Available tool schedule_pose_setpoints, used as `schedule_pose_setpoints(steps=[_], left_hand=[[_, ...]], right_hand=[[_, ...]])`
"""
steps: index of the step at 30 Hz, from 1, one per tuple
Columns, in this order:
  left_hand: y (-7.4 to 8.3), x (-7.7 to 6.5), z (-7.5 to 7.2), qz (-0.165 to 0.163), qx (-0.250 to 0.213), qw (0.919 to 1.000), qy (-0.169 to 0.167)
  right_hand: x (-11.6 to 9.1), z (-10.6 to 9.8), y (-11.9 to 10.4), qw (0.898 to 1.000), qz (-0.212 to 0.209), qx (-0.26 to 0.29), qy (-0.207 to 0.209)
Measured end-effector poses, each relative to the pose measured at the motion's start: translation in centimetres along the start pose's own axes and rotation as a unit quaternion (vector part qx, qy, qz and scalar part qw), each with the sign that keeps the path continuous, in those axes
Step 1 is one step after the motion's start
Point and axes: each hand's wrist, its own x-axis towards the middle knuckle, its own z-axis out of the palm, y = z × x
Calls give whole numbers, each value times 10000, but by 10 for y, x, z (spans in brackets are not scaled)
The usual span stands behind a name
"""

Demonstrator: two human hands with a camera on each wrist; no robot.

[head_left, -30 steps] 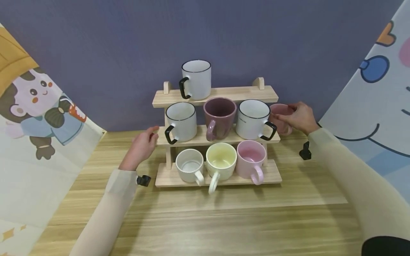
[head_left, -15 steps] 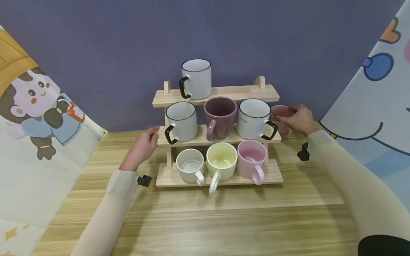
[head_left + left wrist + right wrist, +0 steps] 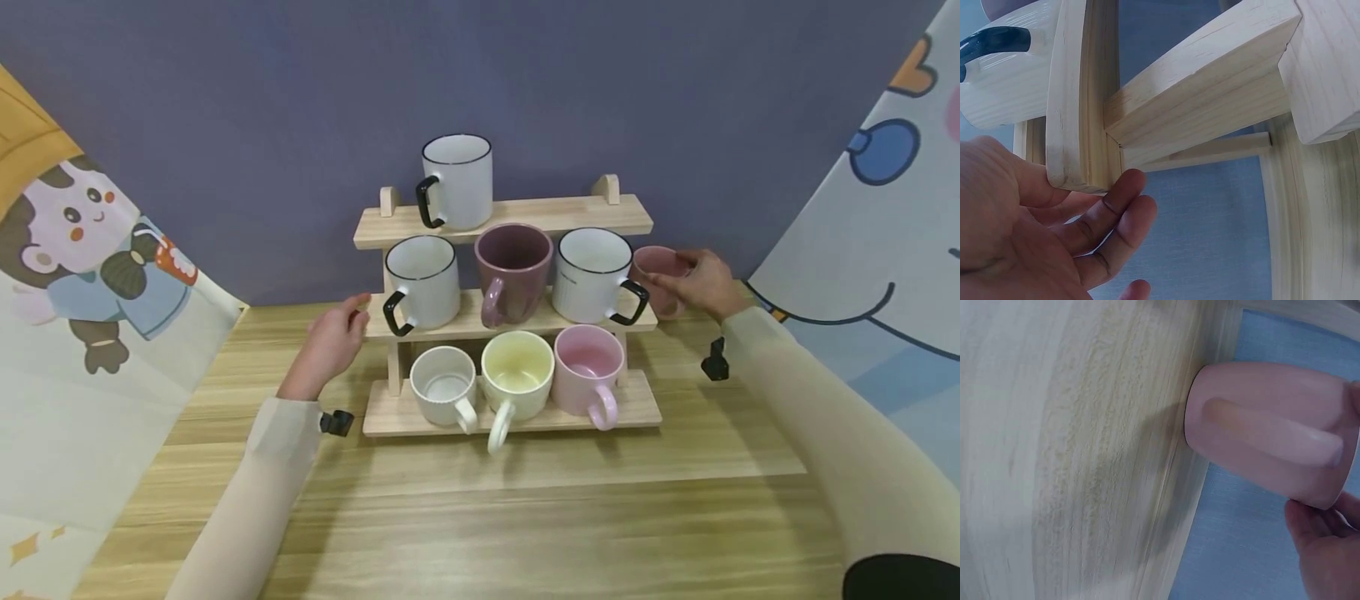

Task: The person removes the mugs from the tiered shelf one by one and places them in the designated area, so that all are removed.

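My right hand [image 3: 705, 283] pinches the rim of a dusty-pink mug [image 3: 651, 271] behind the rack's right end. In the right wrist view this mug [image 3: 1260, 428] shows its handle, and its base is right at the wooden tabletop [image 3: 1104, 456]. My left hand [image 3: 330, 337] holds the left end of the middle shelf of a three-tier wooden rack [image 3: 570, 215]. Up close, the fingers [image 3: 1124, 228] curl around the board end [image 3: 1075, 125]. Beside it stands a white mug with a black handle [image 3: 423, 283].
A plum mug [image 3: 517, 279] and another white mug [image 3: 588, 279] share the middle shelf. One white mug [image 3: 461, 183] stands on top. Below are cream [image 3: 442, 392], yellow [image 3: 517, 379] and pink [image 3: 585, 375] mugs, handles overhanging the front. A blue-grey wall [image 3: 300, 125] rises behind.
Against the rack, my right hand and the dusty-pink mug have shifted slightly down and right. The left hand keeps its place, and the other mugs have not moved.
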Motion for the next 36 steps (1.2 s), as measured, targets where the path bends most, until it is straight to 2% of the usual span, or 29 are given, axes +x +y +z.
schedule_pose_setpoints(steps=[11,21,29,36], left_hand=[[0,-3,-1,14,76,10000,-10],[2,-2,-1,-123,81,9999,-75],[2,-2,-1,-102,89,9999,-89],[2,-2,-1,-106,55,9999,-75]], right_hand=[[-22,-16,-8,9961,-847,19,231],[-46,-28,-31,9861,-1663,15,39],[-71,-22,-48,9806,-1947,-94,-207],[-79,-7,-51,9661,-2575,128,-155]])
